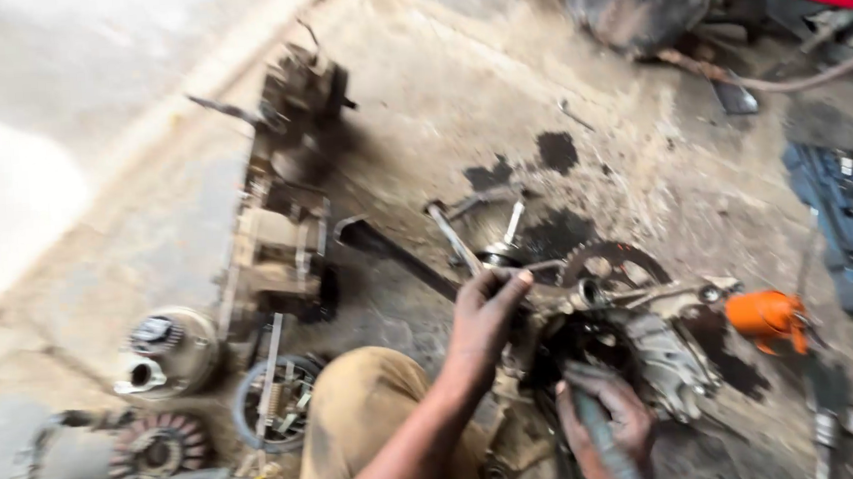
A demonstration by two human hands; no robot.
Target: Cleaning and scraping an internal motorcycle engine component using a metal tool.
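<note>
My right hand (605,421) is clenched around a dark tool handle (596,436) just before the greasy engine block (641,355) on the floor. My left hand (485,315) grips the block's top edge. Beyond lie a sprocket (611,263) and oil stains (556,151).

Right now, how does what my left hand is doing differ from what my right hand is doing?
The left hand is stretched forward, its fingers resting on top of the greasy engine block; the right hand sits lower and nearer the body. The left hand holds no tool that can be seen, while the right hand is wrapped around a dark tool handle. Both are grimy and work at the same engine block on the oil-stained floor.
</note>
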